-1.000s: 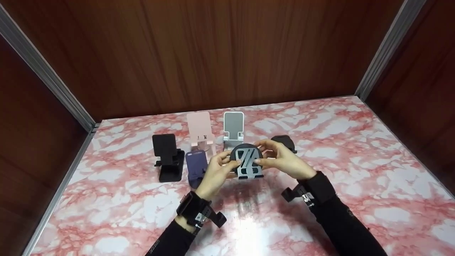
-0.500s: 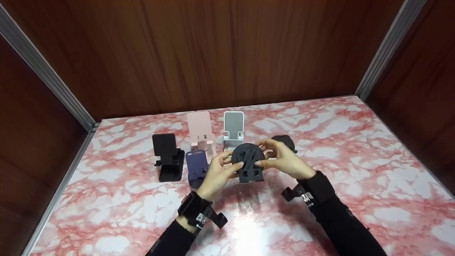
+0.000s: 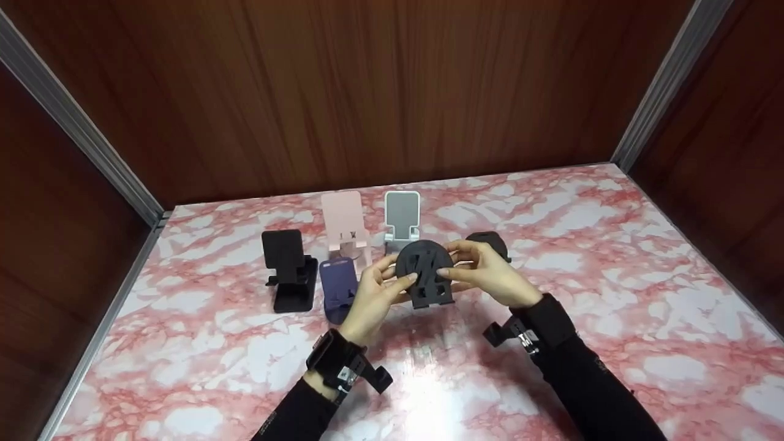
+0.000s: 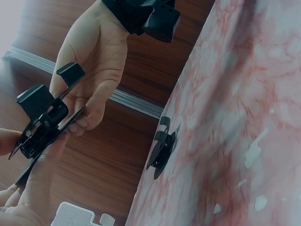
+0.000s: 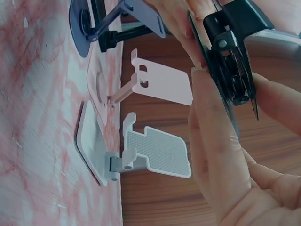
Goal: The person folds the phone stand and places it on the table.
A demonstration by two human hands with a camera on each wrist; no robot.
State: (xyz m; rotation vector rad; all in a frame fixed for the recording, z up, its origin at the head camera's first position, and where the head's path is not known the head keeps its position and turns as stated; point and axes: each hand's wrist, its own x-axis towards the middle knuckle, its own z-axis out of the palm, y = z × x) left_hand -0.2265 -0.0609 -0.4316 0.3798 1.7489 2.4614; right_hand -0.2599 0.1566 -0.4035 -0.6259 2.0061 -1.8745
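A black folding phone stand point(image 3: 427, 269) with a round base and a slotted plate is held above the table in both hands. My left hand point(image 3: 372, 299) grips its left edge, thumb on the slotted plate and fingers behind. My right hand point(image 3: 495, 277) pinches the opposite edge, its thumb also on the plate. Seen edge-on in the right wrist view, the stand point(image 5: 230, 56) has its plate folded down close to the base, with the hinge between. The left wrist view shows the two lips of the same stand point(image 4: 44, 106) sticking out.
Behind the hands stand a pink phone stand point(image 3: 343, 214) and a white-and-grey one point(image 3: 402, 214). To the left are a black stand point(image 3: 285, 257) and a purple one point(image 3: 339, 282). Another black stand point(image 3: 487, 240) lies low, partly behind my right hand. Wooden panels point(image 3: 392, 92) enclose the marbled table point(image 3: 612, 275).
The stand in my hands has tilted, so its plate went from shiny grey to dark. It has risen slightly since half a second ago. Both hands keep their hold.
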